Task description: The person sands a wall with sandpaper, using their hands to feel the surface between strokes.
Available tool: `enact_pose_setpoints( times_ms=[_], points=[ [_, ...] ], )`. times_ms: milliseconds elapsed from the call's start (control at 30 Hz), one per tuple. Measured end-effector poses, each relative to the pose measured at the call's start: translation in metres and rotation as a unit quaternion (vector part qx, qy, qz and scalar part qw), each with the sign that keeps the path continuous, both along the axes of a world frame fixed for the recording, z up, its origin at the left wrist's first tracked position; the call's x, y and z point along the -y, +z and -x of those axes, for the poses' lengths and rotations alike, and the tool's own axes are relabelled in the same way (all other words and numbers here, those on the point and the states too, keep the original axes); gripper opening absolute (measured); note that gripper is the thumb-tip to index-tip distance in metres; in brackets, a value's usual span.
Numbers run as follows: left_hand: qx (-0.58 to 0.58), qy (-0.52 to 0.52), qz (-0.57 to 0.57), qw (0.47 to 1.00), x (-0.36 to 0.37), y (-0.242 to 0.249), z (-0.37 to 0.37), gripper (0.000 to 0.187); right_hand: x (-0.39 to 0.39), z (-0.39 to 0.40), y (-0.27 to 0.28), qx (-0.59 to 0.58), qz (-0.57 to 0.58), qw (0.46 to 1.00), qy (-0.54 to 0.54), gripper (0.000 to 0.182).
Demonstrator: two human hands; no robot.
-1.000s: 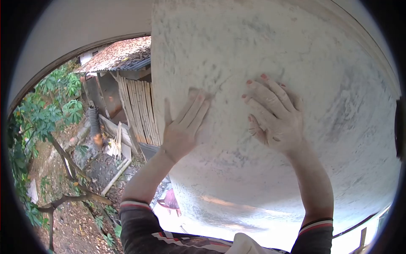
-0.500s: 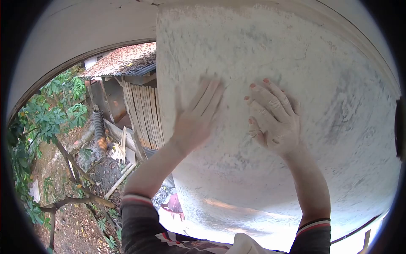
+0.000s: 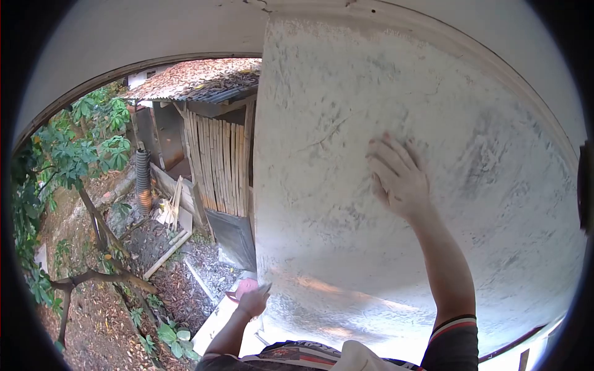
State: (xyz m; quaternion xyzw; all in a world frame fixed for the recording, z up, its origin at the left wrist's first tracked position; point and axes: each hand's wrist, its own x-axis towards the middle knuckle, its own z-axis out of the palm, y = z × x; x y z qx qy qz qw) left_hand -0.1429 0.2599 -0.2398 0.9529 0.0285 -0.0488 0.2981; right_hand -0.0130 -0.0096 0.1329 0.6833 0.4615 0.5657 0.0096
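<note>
The whitish plastered wall (image 3: pixel 322 204) with grey smudges fills the middle and right of the view. My right hand (image 3: pixel 401 176) lies against it, palm inward and fingers stretched out, slightly smeared by motion; it holds nothing that I can see. Low at the wall's left edge is my left hand (image 3: pixel 252 302), beside a pink-red thing (image 3: pixel 246 286) whose kind does not show. Pale fingertips point up and right there, but they are too small and partly hidden to tell whether the hand grips anything.
To the left stands a shed with a bamboo-slat wall (image 3: pixel 216 161) and a leaf-strewn tiled roof (image 3: pixel 198 77). A ribbed dark pipe (image 3: pixel 143 182), tree branches (image 3: pixel 102 281) and green plants (image 3: pixel 65 154) cover the slope. A ceiling edge runs above the wall.
My left hand has left the wall and dropped down to the pink-red thing. My right hand stays at the wall, a little lower. The view has shifted left, showing more of the shed.
</note>
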Motion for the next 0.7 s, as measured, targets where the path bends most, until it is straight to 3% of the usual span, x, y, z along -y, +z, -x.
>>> enact_pose_setpoints(
  times_ms=[67,167,200,233,300,400,433,500,600,633,700],
  points=[
    [-0.001,-0.012,-0.092,0.996,-0.027,-0.076,0.01,0.034,0.006,0.006,-0.018,-0.028,0.002,1.0,-0.007,0.019],
    [0.013,0.021,-0.058,0.998,-0.034,-0.052,0.015,0.032,0.013,0.012,-0.075,-0.103,-0.003,0.994,-0.02,0.022],
    [0.119,0.013,0.009,0.993,-0.032,-0.045,0.011,0.03,0.017,0.015,-0.101,-0.134,-0.004,0.991,-0.026,0.023],
    [0.066,0.06,0.084,0.992,-0.023,-0.033,0.002,0.029,0.017,0.019,-0.13,-0.168,-0.008,0.985,-0.03,0.026],
    [0.159,0.049,0.214,0.963,-0.004,-0.027,-0.016,0.031,0.014,0.032,-0.194,-0.245,-0.02,0.969,-0.024,0.029],
    [0.093,-0.02,0.465,0.88,0.039,0.011,-0.031,0.034,0.013,0.066,-0.273,-0.384,-0.04,0.922,-0.022,0.036],
    [0.076,-0.047,0.536,0.839,0.053,0.014,-0.036,0.033,0.016,0.081,-0.287,-0.464,-0.095,0.881,-0.014,0.038],
    [0.145,-0.106,0.347,0.92,0.074,0.011,-0.046,0.031,0.02,0.105,-0.306,-0.607,-0.206,0.768,0.001,0.042],
    [0.059,-0.166,0.291,0.94,0.099,0.016,-0.044,0.032,0.038,0.124,-0.311,-0.578,-0.231,0.781,-0.052,0.054],
    [0.043,-0.171,0.343,0.923,0.105,0.016,-0.041,0.032,0.046,0.125,-0.321,-0.584,-0.238,0.773,-0.07,0.059],
    [0.011,-0.177,0.444,0.878,0.114,0.016,-0.036,0.032,0.054,0.131,-0.326,-0.664,-0.31,0.678,-0.065,0.051]
  ],
)
